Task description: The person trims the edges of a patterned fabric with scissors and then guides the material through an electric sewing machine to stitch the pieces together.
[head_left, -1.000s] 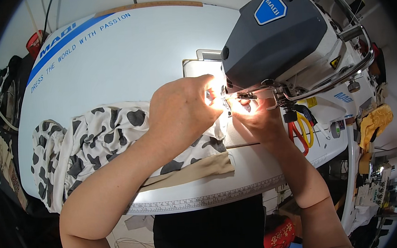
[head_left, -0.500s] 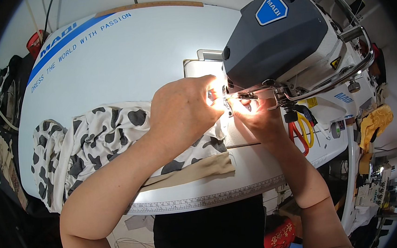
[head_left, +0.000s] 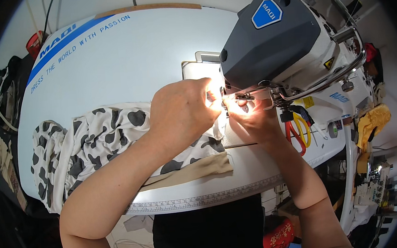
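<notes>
Beneath the dark grey head of a sewing machine, my two hands meet at the needle area. My left hand is closed, with thumb and fingers bent together beside the presser foot. From the other side my right hand reaches in, its fingertips pinched close to the needle. Bright lamp glare washes out the fingertips, so what they grip cannot be made out. White fabric with black spots lies bunched under and left of my left forearm. A beige fabric strip lies along its near edge.
Red-handled scissors and a yellow-handled tool lie right of my right wrist. A printed ruler runs along the near edge of the white table. Yellow cloth hangs at the far right.
The view has shifted slightly, so the machine sits a little further left in the picture. Both hands stay at the needle with nearly the same finger poses; the fabric lies as before.
</notes>
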`<state>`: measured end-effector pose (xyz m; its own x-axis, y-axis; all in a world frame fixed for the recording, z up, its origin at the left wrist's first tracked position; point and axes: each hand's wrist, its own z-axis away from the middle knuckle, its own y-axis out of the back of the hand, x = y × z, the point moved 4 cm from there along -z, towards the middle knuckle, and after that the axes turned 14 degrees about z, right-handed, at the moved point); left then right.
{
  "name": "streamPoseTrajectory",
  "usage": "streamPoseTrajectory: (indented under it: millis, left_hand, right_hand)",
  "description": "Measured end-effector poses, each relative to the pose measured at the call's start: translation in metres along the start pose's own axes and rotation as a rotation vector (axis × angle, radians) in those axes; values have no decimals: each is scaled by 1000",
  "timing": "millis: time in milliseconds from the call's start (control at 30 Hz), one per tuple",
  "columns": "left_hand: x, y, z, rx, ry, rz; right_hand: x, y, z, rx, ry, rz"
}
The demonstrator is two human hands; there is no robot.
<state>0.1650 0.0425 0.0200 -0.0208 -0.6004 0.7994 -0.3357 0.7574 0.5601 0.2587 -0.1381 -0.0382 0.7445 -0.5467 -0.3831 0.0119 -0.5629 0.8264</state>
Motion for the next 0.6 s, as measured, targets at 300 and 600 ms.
streamPoseTrajectory:
  millis: [300,600]
  left_hand:
    - [-2,0,2,-18,10,0]
    - [-12,-5,9,114,-203,93]
  right_hand:
    - [-15,8,-10,-170,-297,-278]
    - [33,-32,5,-88,-478,-1208]
